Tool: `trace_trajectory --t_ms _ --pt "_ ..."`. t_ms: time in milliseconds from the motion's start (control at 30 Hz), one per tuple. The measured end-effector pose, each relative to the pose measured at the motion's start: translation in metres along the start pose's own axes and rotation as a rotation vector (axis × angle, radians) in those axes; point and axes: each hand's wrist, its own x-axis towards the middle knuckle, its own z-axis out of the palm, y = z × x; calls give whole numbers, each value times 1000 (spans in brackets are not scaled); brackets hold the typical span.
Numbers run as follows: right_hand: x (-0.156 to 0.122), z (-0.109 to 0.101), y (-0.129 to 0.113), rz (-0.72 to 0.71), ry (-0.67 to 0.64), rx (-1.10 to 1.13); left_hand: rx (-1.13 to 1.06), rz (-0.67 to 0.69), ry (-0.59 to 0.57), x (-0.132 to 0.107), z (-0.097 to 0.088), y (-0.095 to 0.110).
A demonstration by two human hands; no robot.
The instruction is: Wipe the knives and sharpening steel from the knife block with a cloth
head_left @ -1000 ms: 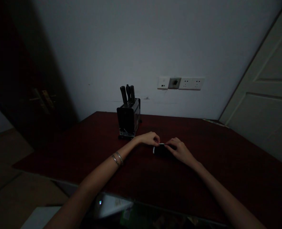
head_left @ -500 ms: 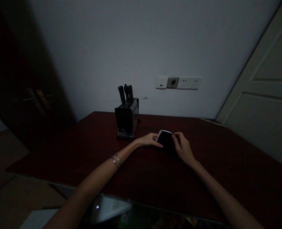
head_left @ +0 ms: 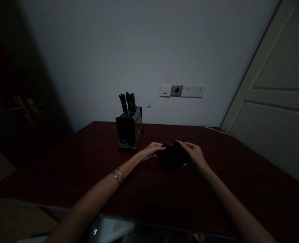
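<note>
A black cloth-like piece with pale edges is spread between my hands above the table, its middle sagging a little. Its exact kind is too dark to make out. My left hand pinches its left corner, thumb on top. At the upper right edge, my right hand grips it between thumb and fingers. Behind my left hand stands a knife block with several black-handled knives upright in it.
The dark red table reaches back to a pale wall carrying a row of sockets. A white door stands at the right. Below the table's front edge lies a pale object with a bright spot.
The black piece has been pulled wider between my hands and now shows a larger dark face. The whole view has shifted slightly.
</note>
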Motion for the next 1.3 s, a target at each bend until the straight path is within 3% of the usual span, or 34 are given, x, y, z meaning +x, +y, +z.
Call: trace_trajectory --t_ms 300,467,600,733,867,967,1067,1200,1300 --pt "22 -17 20 74 44 -62 52 -40 -85 -6 13 2" --pt "22 -14 31 56 -17 -209 127 -22 25 6 11 -17" --pt "27 -26 40 12 -120 -384 162 -1 117 15 10 -28" --pt "30 -59 41 -46 -216 -549 177 10 136 16 13 -29" --pt "25 -109 36 -100 -287 -687 200 12 140 15 19 -29" --pt "19 -147 33 -101 -285 -805 226 20 151 16 22 -31" --pt "10 -169 32 -137 -236 -919 246 32 163 16 25 -32" --pt "-13 -156 29 -231 -255 -991 264 44 178 16 26 -33" --pt "-34 -131 26 -329 -409 -1105 276 53 185 16 26 -34"
